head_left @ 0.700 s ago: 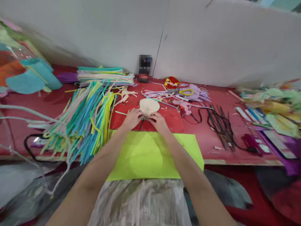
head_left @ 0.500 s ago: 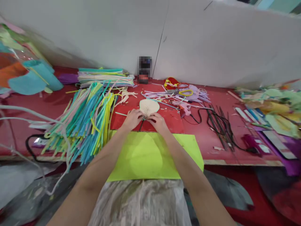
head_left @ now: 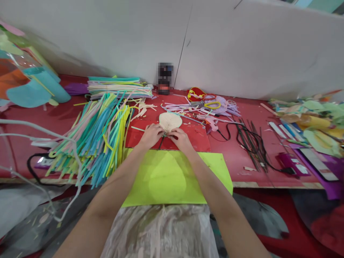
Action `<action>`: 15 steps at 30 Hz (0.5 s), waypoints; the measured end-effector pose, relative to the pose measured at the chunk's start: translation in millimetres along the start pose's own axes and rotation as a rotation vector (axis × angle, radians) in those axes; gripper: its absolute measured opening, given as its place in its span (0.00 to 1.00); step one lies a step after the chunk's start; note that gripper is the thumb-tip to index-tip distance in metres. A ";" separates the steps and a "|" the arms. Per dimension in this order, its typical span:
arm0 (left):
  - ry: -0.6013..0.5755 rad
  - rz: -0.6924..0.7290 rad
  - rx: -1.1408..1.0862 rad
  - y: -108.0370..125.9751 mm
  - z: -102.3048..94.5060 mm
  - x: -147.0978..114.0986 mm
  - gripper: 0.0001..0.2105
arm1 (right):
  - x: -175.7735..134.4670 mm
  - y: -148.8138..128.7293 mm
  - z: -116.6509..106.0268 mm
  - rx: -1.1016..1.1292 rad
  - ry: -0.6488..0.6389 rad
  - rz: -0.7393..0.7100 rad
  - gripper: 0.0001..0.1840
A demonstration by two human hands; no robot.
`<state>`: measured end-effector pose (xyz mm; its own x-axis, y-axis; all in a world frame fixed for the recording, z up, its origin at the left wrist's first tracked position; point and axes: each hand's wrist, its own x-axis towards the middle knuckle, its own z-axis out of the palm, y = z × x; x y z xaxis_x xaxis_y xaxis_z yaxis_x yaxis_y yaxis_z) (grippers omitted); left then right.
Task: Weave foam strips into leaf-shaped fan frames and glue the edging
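Hidden: the lower tip of the cream leaf [head_left: 170, 121], covered by fingertips; how each finger grips it is too small to make out.
Cream leaf: above the red board [head_left: 197, 138], in front of the wearer at the middle of the bench [head_left: 271, 179], broad rounded end toward the wall [head_left: 242, 46], ribbed across its face.
Left hand [head_left: 152, 135]: bent inward, knuckles up, fingers pinched on the leaf's lower left edge.
Right hand [head_left: 181, 138]: mirrors it from the other side, fingers curled and pinching the lower right edge, close to the left fingertips.
Forearms: stretched forward over the yellow-green sheet [head_left: 168, 179], converging at the leaf; cut off at the bottom of the view.
Dark stem [head_left: 161, 144]: runs down from between the hands; its upper end is lost there.
Blurred thing: a dark upright block [head_left: 165, 79] before the wall, pixelated beyond recognition.
Pipe cleaners [head_left: 96, 136]: heaped left of the board, too tangled to separate.
Glue gun [head_left: 211, 123]: just right of the leaf, nozzle confused with lilac strips [head_left: 177, 108].
Cut off: paper scraps [head_left: 322, 118] at the right edge.
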<state>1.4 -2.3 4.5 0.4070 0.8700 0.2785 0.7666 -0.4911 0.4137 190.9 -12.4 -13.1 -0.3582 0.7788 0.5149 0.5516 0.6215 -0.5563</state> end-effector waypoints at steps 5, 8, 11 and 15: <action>-0.009 -0.020 -0.013 1.8 -1.4 0.0 0.08 | -0.3 0.2 -0.3 0.007 0.001 0.005 0.06; -0.004 -0.015 0.005 1.6 -0.7 -0.2 0.08 | -0.1 -1.2 -0.9 0.011 0.002 0.007 0.06; 0.004 -0.003 0.018 0.9 0.4 -0.1 0.08 | -0.1 -2.4 -1.2 0.012 0.000 0.010 0.06; 0.004 0.003 0.021 -0.1 0.9 0.1 0.08 | -0.5 -2.3 -1.0 0.010 -0.002 0.010 0.07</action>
<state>1.8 -2.1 3.8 0.4071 0.8683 0.2835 0.7755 -0.4926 0.3949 190.5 -14.3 -11.4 -0.3541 0.7854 0.5077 0.5478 0.6142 -0.5680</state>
